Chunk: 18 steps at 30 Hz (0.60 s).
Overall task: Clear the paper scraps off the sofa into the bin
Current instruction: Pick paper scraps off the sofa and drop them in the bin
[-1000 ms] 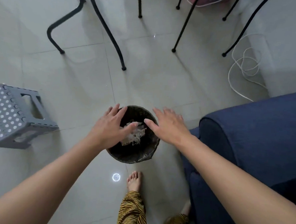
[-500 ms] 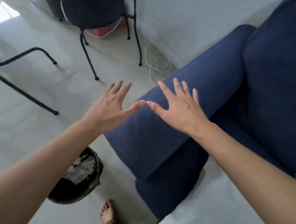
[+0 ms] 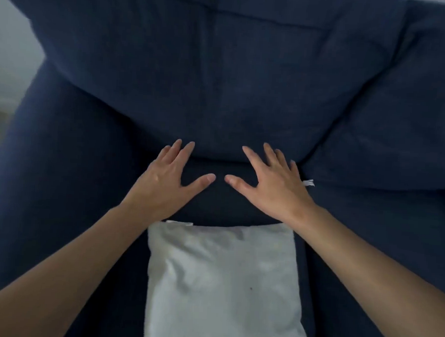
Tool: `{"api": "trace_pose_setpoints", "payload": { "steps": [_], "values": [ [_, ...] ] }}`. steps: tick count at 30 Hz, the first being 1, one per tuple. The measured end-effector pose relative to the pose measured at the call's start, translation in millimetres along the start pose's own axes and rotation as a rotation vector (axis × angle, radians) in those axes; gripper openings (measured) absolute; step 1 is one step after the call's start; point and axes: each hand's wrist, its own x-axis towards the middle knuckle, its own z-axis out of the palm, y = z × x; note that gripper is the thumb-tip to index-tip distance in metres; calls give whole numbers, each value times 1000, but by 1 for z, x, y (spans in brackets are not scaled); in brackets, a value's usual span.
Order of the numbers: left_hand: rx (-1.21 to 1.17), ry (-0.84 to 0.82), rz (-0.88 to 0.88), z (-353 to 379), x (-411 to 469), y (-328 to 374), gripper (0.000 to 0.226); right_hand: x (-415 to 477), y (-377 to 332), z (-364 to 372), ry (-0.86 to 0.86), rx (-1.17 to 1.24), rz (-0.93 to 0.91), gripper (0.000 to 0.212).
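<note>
The dark blue sofa (image 3: 220,85) fills the view. My left hand (image 3: 169,181) and my right hand (image 3: 269,186) hover side by side over the seat, just in front of the back cushion, fingers spread and holding nothing. A small white paper scrap (image 3: 309,182) lies on the seat at the foot of the back cushions, right beside my right hand. Another thin white scrap (image 3: 180,222) shows at the top left corner of the pillow, under my left wrist. The bin is out of view.
A light grey pillow (image 3: 223,284) lies on the seat between my forearms. The sofa's left armrest (image 3: 36,158) runs down the left side. A second back cushion (image 3: 399,113) sits at the right. A strip of pale wall and floor (image 3: 8,54) shows at far left.
My view has swung from the bin on the floor, past the armrest, to the sofa seat. Both empty hands moved with it from over the bin to over the seat.
</note>
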Motion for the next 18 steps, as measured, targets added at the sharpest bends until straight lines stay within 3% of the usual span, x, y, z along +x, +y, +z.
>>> {"api": "trace_pose_setpoints", "payload": {
  "steps": [9, 18],
  "values": [
    [138, -242, 139, 110, 97, 89, 93, 18, 168, 36, -5, 141, 255, 88],
    [306, -352, 196, 189, 160, 108, 92, 68, 231, 92, -48, 311, 388, 78]
  ]
}}
